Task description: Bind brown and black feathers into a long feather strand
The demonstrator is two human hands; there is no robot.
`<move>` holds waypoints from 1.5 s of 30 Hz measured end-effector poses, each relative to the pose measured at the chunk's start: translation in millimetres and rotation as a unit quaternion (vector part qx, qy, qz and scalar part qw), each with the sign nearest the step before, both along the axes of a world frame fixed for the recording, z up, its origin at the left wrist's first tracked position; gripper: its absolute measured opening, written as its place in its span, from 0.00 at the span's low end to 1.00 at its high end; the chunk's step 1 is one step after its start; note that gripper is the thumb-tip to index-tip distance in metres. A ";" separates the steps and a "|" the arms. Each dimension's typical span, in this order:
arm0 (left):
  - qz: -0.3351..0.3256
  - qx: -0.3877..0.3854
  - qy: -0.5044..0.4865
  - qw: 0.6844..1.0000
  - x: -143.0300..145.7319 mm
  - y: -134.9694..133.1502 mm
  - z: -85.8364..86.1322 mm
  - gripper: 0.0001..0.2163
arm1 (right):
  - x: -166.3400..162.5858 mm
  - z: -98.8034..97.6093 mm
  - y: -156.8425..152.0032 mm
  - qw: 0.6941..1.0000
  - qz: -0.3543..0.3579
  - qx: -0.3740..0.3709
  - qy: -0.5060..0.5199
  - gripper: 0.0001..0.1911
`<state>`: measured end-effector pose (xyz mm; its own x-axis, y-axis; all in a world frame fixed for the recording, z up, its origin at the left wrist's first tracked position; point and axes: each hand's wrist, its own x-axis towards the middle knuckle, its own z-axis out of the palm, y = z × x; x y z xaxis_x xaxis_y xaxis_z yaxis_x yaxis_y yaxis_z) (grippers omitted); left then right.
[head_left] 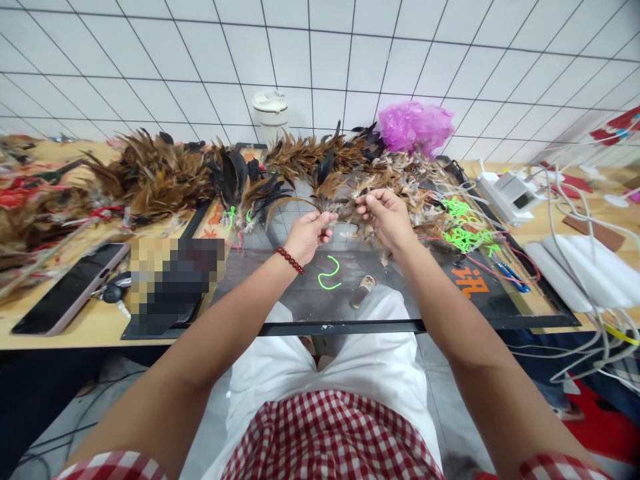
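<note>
My left hand (311, 235), with a bead bracelet at the wrist, is closed in a pinch on a small feather bunch (327, 187). Brown and black plumes fan up and away from its fingertips. To the right, my right hand (384, 212) is pinched at the edge of the loose brown feathers (400, 175); a pale feather tip shows at its fingers. A bright green cord (330, 273) lies curved on the dark, glossy board (280, 293) below my hands. Feather bunches tied with green cord (245, 187) rest left of my left hand.
Brown feather piles (155, 170) cover the left. A phone (73, 287) and keys (117, 293) lie at front left. Behind stand a white lidded cup (271, 113) and a purple plastic bag (416, 127). Green cords (467, 227), a power strip (513, 197) and tangled cables are at right.
</note>
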<state>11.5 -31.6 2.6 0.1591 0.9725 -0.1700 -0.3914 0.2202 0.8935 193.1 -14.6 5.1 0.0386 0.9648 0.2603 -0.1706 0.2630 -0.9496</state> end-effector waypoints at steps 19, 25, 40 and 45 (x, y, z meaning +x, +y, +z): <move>-0.017 -0.008 -0.017 1.000 4.1 -1.6 0.4 0.07 | -20.9 -2.8 -11.2 0.994 0.079 -0.052 -0.046 0.25; -0.033 -0.040 -0.023 0.998 3.0 -2.8 4.0 0.06 | -21.5 -8.4 -6.7 0.994 0.019 0.050 -0.094 0.18; -0.141 0.004 0.027 0.990 -6.1 1.2 -0.5 0.08 | 0.7 -10.1 4.2 0.963 -0.113 0.083 -0.229 0.09; -0.061 -0.006 -0.022 0.998 -4.4 3.5 0.7 0.06 | 9.4 -9.8 -0.9 0.898 -0.039 0.121 -0.420 0.06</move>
